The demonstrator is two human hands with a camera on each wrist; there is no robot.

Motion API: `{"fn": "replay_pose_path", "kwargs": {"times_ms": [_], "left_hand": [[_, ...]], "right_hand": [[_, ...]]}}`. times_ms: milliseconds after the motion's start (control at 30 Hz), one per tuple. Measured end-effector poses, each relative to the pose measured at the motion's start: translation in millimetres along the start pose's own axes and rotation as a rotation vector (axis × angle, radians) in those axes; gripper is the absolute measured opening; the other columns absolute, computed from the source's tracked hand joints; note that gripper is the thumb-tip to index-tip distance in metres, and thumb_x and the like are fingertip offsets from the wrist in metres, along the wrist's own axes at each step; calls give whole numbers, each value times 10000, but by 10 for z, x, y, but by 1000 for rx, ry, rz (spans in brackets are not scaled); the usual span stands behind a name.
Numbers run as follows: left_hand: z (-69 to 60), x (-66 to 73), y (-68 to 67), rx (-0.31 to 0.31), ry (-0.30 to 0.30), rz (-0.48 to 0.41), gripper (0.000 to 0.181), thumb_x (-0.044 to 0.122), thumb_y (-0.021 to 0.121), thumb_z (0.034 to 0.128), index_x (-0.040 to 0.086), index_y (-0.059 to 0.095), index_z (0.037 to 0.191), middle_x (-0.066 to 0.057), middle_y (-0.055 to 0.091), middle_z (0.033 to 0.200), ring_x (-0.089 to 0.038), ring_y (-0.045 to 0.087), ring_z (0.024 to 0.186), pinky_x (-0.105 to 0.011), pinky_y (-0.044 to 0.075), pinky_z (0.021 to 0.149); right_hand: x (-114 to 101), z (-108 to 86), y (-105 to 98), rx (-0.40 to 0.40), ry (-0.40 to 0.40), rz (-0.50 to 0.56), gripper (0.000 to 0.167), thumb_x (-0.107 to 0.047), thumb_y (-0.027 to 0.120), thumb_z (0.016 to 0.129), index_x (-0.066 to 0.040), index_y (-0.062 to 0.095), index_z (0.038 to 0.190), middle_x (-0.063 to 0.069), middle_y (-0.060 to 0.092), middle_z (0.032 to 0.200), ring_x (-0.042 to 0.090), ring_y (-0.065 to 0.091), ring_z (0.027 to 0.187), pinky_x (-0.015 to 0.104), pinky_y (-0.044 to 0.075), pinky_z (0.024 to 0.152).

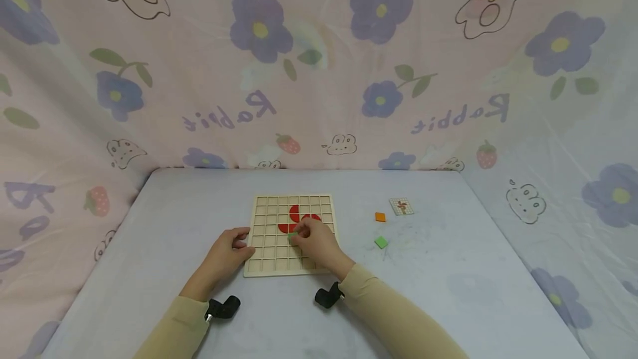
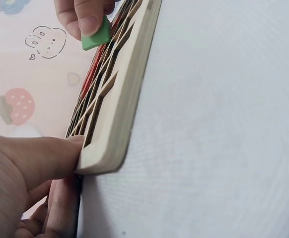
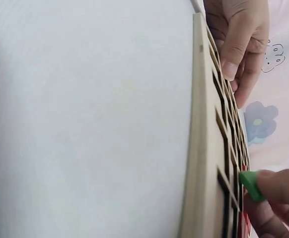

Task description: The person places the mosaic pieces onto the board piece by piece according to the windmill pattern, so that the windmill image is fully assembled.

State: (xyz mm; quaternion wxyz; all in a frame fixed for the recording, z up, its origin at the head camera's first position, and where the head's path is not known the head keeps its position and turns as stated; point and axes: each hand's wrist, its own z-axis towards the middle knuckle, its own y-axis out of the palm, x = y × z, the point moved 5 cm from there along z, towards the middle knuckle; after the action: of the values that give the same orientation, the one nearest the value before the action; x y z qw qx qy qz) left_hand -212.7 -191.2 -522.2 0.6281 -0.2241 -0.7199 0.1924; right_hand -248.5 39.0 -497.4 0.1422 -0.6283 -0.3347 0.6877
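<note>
A square wooden grid board lies on the table with several red pieces in its upper middle cells; they look like rounded segments. My left hand grips the board's left edge; in the left wrist view its thumb lies on the rim and the fingers are lower at the side. Over the middle of the board, my right hand pinches a small green tile between thumb and fingertips. The right wrist view shows that green tile tilted just over the cells. My right hand covers part of the red pieces.
Right of the board lie an orange tile and another green tile. Behind them is a small card printed with a grid and a reddish pattern. A patterned curtain hangs around the white table's back and sides.
</note>
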Motion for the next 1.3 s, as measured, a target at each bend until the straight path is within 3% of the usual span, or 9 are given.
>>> {"fn": "replay_pose_path", "kwargs": {"times_ms": [533, 800, 1300], "left_hand": [[4, 26, -3, 14, 17, 16, 544, 151, 706, 873, 38, 509, 1367, -120, 519, 1209, -234, 514, 1019, -363, 436, 819], [-3, 40, -11, 10, 8, 16, 542, 152, 695, 883, 45, 501, 1377, -111, 518, 1209, -224, 509, 1026, -372, 438, 821], [12, 18, -7, 6, 24, 25, 544, 151, 696, 885, 39, 498, 1379, -114, 515, 1226, -220, 509, 1025, -381, 438, 818]], "right_hand": [[-2, 22, 9, 51, -92, -184, 71, -268, 746, 863, -206, 713, 874, -120, 561, 773, 79, 511, 752, 250, 437, 659], [-35, 10, 11, 50, -123, -263, 148, -260, 751, 857, -168, 750, 973, -113, 575, 797, 94, 490, 780, 250, 418, 655], [-66, -11, 7, 54, -115, -286, 139, -269, 765, 842, -187, 759, 954, -121, 537, 757, 108, 468, 769, 257, 395, 639]]}}
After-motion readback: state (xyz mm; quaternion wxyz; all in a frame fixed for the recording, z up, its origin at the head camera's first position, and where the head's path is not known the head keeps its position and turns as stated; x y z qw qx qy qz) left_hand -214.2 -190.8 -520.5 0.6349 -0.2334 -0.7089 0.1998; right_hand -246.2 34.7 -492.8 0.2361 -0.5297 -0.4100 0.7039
